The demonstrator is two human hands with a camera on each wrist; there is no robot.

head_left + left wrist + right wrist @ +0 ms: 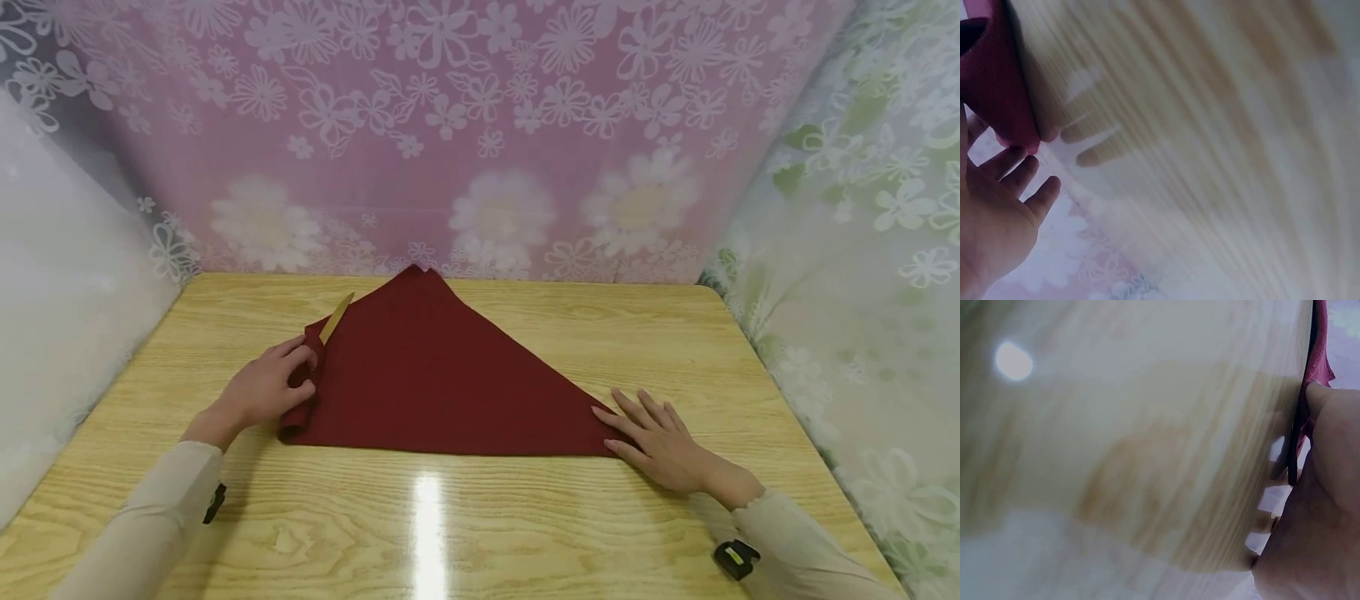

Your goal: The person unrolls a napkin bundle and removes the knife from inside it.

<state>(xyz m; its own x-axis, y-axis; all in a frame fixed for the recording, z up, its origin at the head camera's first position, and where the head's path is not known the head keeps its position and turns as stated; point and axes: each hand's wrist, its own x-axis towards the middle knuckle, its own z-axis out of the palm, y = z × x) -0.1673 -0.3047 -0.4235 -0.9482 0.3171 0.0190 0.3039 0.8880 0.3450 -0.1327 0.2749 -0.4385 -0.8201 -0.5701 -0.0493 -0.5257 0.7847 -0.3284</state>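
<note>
A dark red cloth napkin (450,375) lies folded into a wide triangle, its point toward the wall. Its left end is turned over into a short roll (294,421). Out of the roll's far end sticks a flat, pointed, gold-coloured blade (337,318), like a table knife; the rest is hidden in the cloth. My left hand (262,387) grips the roll with bent fingers and thumb. In the left wrist view the open end of the roll (997,75) shows beside the fingers. My right hand (667,454) rests with spread, straight fingers on the napkin's right corner.
The napkin lies on a glossy wood-grain table (510,533), which reflects a bright light near its front. A pink flowered curtain (390,183) hangs along the far edge, and pale flowered sheets (862,275) stand at both sides.
</note>
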